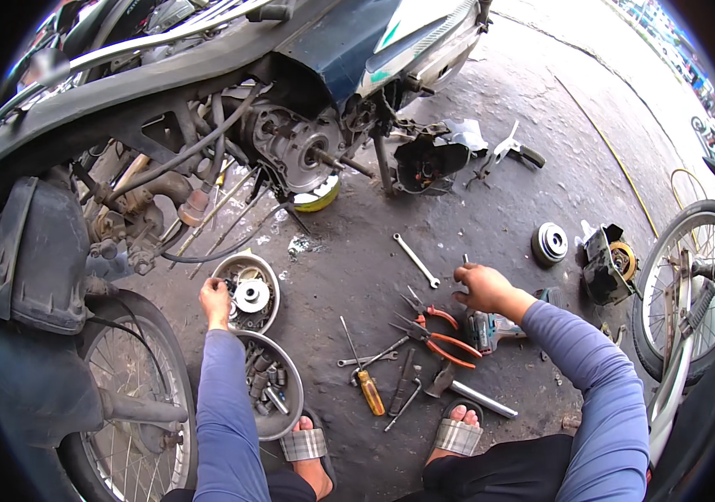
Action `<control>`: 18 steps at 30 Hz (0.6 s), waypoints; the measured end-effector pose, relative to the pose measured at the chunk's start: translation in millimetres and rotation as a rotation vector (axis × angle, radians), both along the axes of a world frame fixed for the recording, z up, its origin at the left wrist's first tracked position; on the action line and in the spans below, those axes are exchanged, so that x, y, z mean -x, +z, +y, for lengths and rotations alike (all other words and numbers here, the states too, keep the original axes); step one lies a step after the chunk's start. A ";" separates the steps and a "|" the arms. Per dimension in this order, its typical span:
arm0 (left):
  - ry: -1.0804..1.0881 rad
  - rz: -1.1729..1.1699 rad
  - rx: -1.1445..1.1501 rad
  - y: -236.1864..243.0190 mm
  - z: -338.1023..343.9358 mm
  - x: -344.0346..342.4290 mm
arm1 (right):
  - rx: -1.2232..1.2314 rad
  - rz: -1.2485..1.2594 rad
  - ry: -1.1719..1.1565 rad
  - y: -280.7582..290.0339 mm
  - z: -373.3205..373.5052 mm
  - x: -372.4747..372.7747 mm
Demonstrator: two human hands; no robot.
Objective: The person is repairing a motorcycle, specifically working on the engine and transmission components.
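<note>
My left hand point(216, 303) is over the left rim of a round metal bowl point(276, 308), fingers closed together; what they hold, if anything, is hidden. In that bowl lie a pale toothed gear point(251, 295) and small metal parts. A second metal bowl point(297, 386) below it holds several sockets point(267, 381). My right hand point(486, 289) is raised above the ground near a cordless power tool point(483, 332), its fingers curled. A small, thin metal piece point(465, 258) shows at its fingertips, too small to name. A combination wrench point(417, 261) lies just left of that hand.
Ahead stands a motorbike with an opened engine point(297, 151). Orange-handled pliers point(449, 345), a yellow-handled screwdriver point(370, 391) and a hammer point(483, 397) lie before my feet. A round metal part point(550, 243) and an opened cover point(608, 266) sit right, beside a wheel point(688, 289).
</note>
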State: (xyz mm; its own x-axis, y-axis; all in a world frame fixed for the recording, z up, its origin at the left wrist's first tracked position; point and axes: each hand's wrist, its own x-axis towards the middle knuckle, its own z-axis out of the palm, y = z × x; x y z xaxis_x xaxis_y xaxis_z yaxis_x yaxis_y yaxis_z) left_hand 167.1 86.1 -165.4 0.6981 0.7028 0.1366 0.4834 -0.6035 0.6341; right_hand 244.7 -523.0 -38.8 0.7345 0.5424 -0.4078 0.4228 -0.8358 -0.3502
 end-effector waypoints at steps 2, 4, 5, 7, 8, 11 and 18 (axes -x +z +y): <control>-0.114 0.007 -0.042 16.5 -7.4 8.2 | 0.072 -0.016 -0.072 3.6 -33.7 5.3; -0.132 0.066 -0.331 43.8 -29.6 13.9 | 0.202 0.038 -0.075 5.3 -61.0 11.2; -0.178 0.033 -0.349 58.0 -48.2 15.7 | 0.287 0.111 -0.055 6.4 -72.3 15.9; -0.421 -0.125 -0.232 77.2 -105.0 19.0 | 0.312 0.243 -0.079 3.2 -81.5 28.1; -0.553 -0.097 -0.116 80.6 -141.8 23.3 | 0.283 0.183 -0.120 3.1 -83.1 39.4; -1.330 0.135 -0.108 80.1 -241.7 50.8 | 0.218 -0.066 -0.014 1.9 -71.5 69.0; -1.735 0.923 -0.473 74.1 -294.7 88.7 | 0.064 -0.321 0.151 -21.6 9.6 139.0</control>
